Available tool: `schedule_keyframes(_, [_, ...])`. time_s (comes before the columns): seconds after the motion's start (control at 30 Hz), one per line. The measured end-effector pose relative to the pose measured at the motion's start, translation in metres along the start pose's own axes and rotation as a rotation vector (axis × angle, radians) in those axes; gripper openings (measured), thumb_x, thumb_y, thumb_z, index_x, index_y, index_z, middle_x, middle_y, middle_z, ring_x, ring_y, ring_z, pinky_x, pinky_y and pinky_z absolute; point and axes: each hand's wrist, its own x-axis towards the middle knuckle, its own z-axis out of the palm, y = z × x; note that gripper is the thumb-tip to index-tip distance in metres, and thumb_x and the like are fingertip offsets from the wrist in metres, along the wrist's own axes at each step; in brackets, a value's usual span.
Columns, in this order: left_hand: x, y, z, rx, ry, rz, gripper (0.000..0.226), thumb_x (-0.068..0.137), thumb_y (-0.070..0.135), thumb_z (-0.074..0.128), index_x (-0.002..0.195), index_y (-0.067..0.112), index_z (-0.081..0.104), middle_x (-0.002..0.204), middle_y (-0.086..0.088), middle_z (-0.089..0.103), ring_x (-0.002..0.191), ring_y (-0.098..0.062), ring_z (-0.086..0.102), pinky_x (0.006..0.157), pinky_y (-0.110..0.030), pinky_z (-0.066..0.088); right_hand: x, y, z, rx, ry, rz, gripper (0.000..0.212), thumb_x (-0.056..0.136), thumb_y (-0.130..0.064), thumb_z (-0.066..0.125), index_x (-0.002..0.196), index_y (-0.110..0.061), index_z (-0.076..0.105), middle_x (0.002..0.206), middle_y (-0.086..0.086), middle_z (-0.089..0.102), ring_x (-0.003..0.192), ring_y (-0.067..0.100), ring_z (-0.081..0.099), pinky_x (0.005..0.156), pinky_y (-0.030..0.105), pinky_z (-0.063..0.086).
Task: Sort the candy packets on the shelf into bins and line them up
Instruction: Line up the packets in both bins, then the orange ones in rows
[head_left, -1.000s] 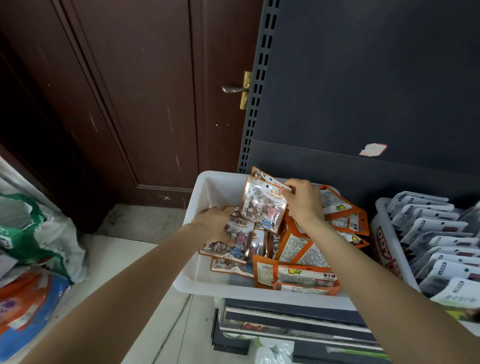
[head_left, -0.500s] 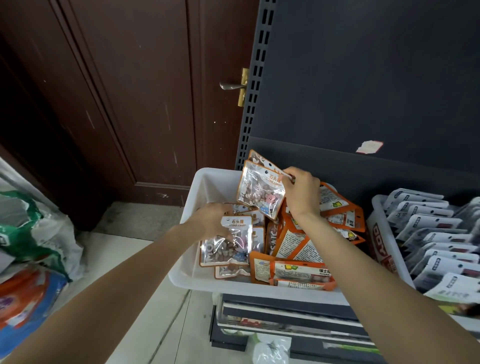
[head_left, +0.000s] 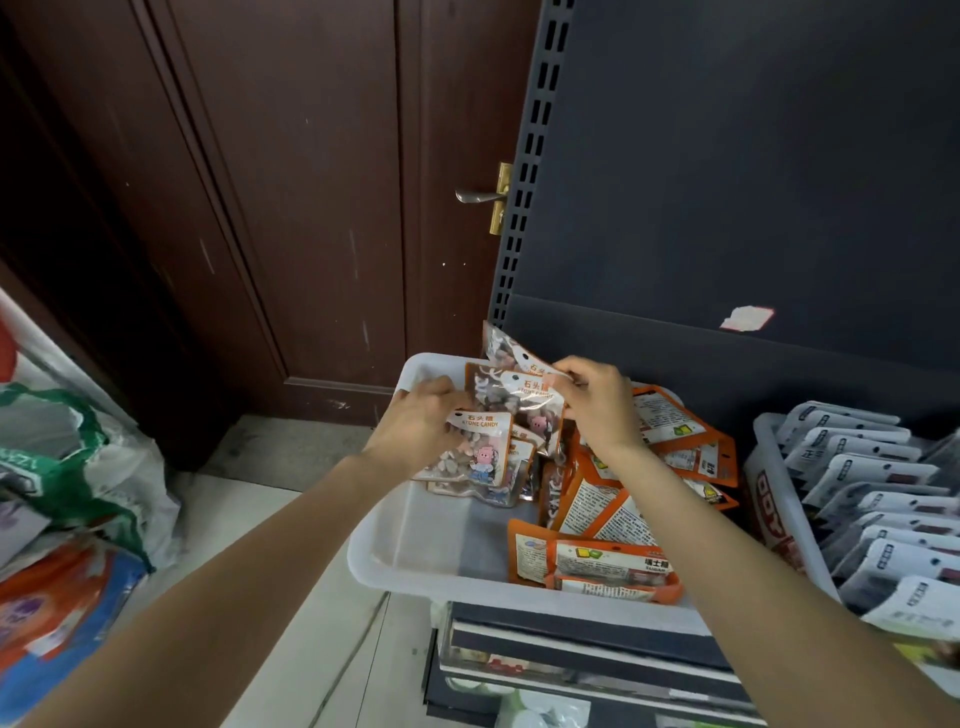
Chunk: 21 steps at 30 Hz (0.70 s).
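Head view, left hand: the left hand (head_left: 421, 421) gripped a clear stone candy packet (head_left: 470, 449) by its left edge, fingers curled round it, over the far left part of the white bin (head_left: 415, 551).
Head view, right hand: the right hand (head_left: 597, 402) pinched the top of a second stone candy packet (head_left: 519, 400), held upright at the bin's far end; a third seemed tucked behind it, though the blur left that unsure.
Head view, sorting: orange candy packets (head_left: 602, 519) lay heaped in the right half of the same bin.
Head view, neighbours: a second bin of white packets (head_left: 883, 499) stood just beside, in rows.
Risk, slip: the glossy film, pinched only at an edge, could slide free and drop among the orange ones.
Risk, row: packets stood on end with nothing behind them would likely topple.
Risk, bin: it overhung the shelf front, so a downward press at that edge might tip it.
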Motion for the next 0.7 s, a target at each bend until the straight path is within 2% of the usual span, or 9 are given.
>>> schedule_keyframes(0.07, [-0.001,0.000,0.003,0.013,0.032,0.003,0.039,0.086,0.022,0.064,0.125,0.022,0.058,0.120,0.001,0.052,0.116,-0.019,0.046,0.097,-0.033,0.028,-0.002,0.000,-0.002,-0.006,-0.034,-0.015,0.015,0.092,-0.017,0.060,0.100,-0.009,0.069,0.097,0.004,0.070,0.091,0.018,0.066,0.076,0.043,0.057])
schedule_keyframes(0.13, [-0.004,-0.001,0.005,0.022,0.060,0.004,0.040,0.086,0.024,0.064,0.125,0.024,0.058,0.121,0.002,0.053,0.119,-0.017,0.045,0.097,-0.032,0.026,-0.005,0.000,-0.002,-0.087,-0.108,-0.017,0.019,0.093,-0.021,0.059,0.104,-0.010,0.069,0.099,0.004,0.070,0.091,0.017,0.065,0.072,0.032,0.053])
schedule_keyframes(0.2, [-0.008,-0.001,0.006,0.029,0.057,0.007,0.042,0.084,0.025,0.066,0.125,0.024,0.055,0.123,0.004,0.053,0.121,-0.017,0.044,0.099,-0.033,0.027,-0.009,-0.001,0.001,-0.173,-0.221,-0.013,0.022,0.094,-0.024,0.056,0.107,-0.011,0.069,0.103,0.003,0.069,0.093,0.014,0.061,0.073,0.023,0.044])
schedule_keyframes(0.33, [-0.017,0.001,0.011,-0.012,0.085,-0.024,0.050,0.080,0.022,0.071,0.123,0.017,0.044,0.125,0.002,0.052,0.118,-0.020,0.048,0.097,-0.033,0.031,-0.008,-0.006,0.009,-0.235,-0.317,0.012,0.024,0.098,-0.024,0.050,0.110,-0.013,0.067,0.109,0.003,0.067,0.099,0.016,0.059,0.080,0.026,0.042])
schedule_keyframes(0.47, [-0.023,0.001,0.013,-0.062,0.061,-0.093,0.077,0.077,0.022,0.076,0.139,0.019,0.029,0.127,-0.006,0.041,0.103,-0.028,0.057,0.091,-0.037,0.045,-0.008,-0.014,0.018,-0.170,-0.310,0.037,0.021,0.098,-0.023,0.049,0.106,-0.014,0.066,0.105,0.003,0.068,0.093,0.018,0.061,0.080,0.038,0.052])
schedule_keyframes(0.53, [-0.026,0.001,0.012,-0.060,0.036,-0.097,0.088,0.075,0.026,0.078,0.143,0.023,0.023,0.131,-0.007,0.037,0.103,-0.027,0.058,0.091,-0.038,0.048,-0.012,-0.014,0.026,-0.221,-0.382,0.040,0.020,0.098,-0.018,0.049,0.109,-0.013,0.065,0.108,0.005,0.067,0.091,0.017,0.061,0.078,0.033,0.049])
schedule_keyframes(0.6, [-0.029,0.000,0.012,0.039,0.061,-0.081,0.097,0.074,0.032,0.079,0.146,0.029,0.016,0.138,-0.008,0.030,0.116,-0.027,0.049,0.099,-0.036,0.041,-0.017,-0.010,0.032,-0.262,-0.448,0.052,0.025,0.097,-0.011,0.048,0.117,-0.015,0.064,0.118,0.006,0.065,0.104,0.019,0.060,0.085,0.031,0.048])
schedule_keyframes(0.7, [-0.029,-0.004,0.008,0.220,0.056,0.020,0.106,0.074,0.040,0.077,0.150,0.032,0.005,0.157,-0.005,0.000,0.143,-0.028,0.008,0.116,-0.039,0.018,-0.024,-0.009,0.030,-0.232,-0.522,0.063,0.030,0.096,-0.008,0.049,0.121,-0.019,0.063,0.128,0.003,0.060,0.116,0.017,0.056,0.095,0.030,0.043])
